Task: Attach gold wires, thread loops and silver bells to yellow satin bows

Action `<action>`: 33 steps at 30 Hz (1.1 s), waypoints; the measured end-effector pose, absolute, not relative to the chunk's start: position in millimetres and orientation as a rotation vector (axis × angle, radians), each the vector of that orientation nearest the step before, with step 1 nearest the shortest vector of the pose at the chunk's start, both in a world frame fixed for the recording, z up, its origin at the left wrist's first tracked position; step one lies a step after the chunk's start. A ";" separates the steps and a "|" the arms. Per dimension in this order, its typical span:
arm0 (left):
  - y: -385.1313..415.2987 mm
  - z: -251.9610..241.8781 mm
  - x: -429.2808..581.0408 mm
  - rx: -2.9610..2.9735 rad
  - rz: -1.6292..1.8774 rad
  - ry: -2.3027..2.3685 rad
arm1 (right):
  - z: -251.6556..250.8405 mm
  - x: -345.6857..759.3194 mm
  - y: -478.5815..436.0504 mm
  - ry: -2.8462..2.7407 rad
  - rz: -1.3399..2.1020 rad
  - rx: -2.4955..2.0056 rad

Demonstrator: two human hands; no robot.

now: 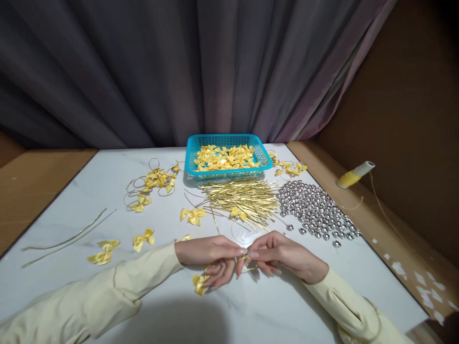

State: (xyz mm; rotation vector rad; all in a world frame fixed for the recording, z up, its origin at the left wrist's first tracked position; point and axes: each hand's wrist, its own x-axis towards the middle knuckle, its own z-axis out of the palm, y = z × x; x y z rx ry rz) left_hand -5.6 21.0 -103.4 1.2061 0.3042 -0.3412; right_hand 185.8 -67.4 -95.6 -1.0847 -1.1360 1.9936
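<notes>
My left hand and my right hand meet low in the middle, thumbs and forefingers pinched together. Between them runs a thin gold cord, part of it looped below the fingertips. Fingers hide the point where it is gripped. A yellow satin bow lies beside my left fingers. Just beyond the hands, a small bow sits on a fine ring of cord. Farther back is a heap of cut gold cords, with a pile of silver bells to its right.
A blue plastic basket full of yellow bows stands at the back. Looped cords with bows are grouped at left. Two loose cords lie far left. A cord roll and paper scraps are at right. Grey curtains hang behind.
</notes>
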 end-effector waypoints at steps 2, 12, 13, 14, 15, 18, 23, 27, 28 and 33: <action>21.0 -105.4 -5.5 1.197 -0.344 0.306 | -96.8 185.6 -67.4 -1.131 2.001 -1.086; 17.2 -104.9 -6.2 1.244 -0.299 0.392 | -99.9 184.9 -68.8 -1.128 2.019 -1.102; 16.8 -105.3 -6.4 1.248 -0.295 0.393 | -100.1 184.9 -68.5 -1.125 2.020 -1.107; 16.4 -105.8 -6.7 1.253 -0.289 0.395 | -100.2 184.7 -68.1 -1.122 2.019 -1.112; 16.1 -106.3 -6.9 1.260 -0.283 0.397 | -100.2 184.5 -67.6 -1.119 2.021 -1.116; 15.6 -107.1 -7.4 1.271 -0.287 0.389 | -99.2 183.6 -66.7 -1.123 2.024 -1.131; 16.2 -106.5 -7.4 1.251 -0.281 0.382 | -96.7 183.4 -67.2 -1.164 2.002 -1.143; 16.5 -106.7 -7.2 1.216 -0.276 0.374 | -98.8 184.2 -69.4 -1.193 1.998 -1.154; 16.5 -106.7 -7.1 1.210 -0.277 0.373 | -99.7 184.4 -70.0 -1.200 1.996 -1.155; 16.8 -106.5 -6.9 1.197 -0.280 0.371 | -101.5 185.1 -71.7 -1.280 1.967 -1.159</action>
